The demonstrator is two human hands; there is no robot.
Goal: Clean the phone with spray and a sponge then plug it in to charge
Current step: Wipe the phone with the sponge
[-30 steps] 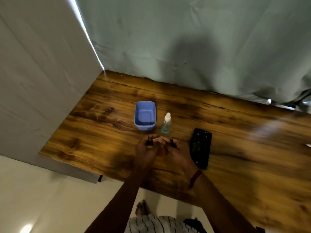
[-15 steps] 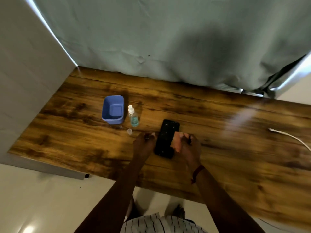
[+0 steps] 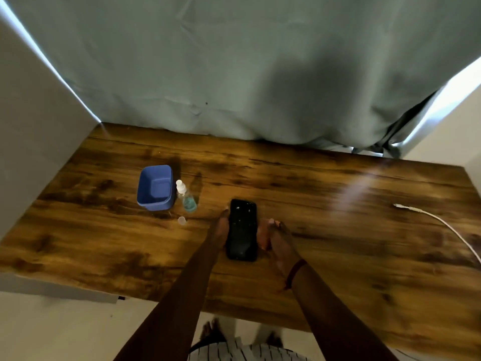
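The black phone (image 3: 242, 229) lies flat on the wooden table (image 3: 338, 230), its screen speckled with droplets. My left hand (image 3: 220, 230) rests along the phone's left edge, fingers stretched forward. My right hand (image 3: 279, 238) is at the phone's right edge and grips a small orange-pink sponge (image 3: 262, 234) that touches the phone's side. A small clear spray bottle (image 3: 185, 196) with bluish liquid stands to the left, and its loose cap (image 3: 181, 220) lies on the table in front of it. A white charging cable (image 3: 440, 221) lies at the far right.
A blue plastic tub (image 3: 155, 187) stands just left of the spray bottle. A grey-green curtain (image 3: 234, 74) hangs behind the table's far edge. The near table edge runs just above my striped clothing, with pale floor to the left.
My hands left the spot in front of the bottle and came to the phone, one on each side. The sponge went from both hands to the right hand alone. The camera view shifted right.
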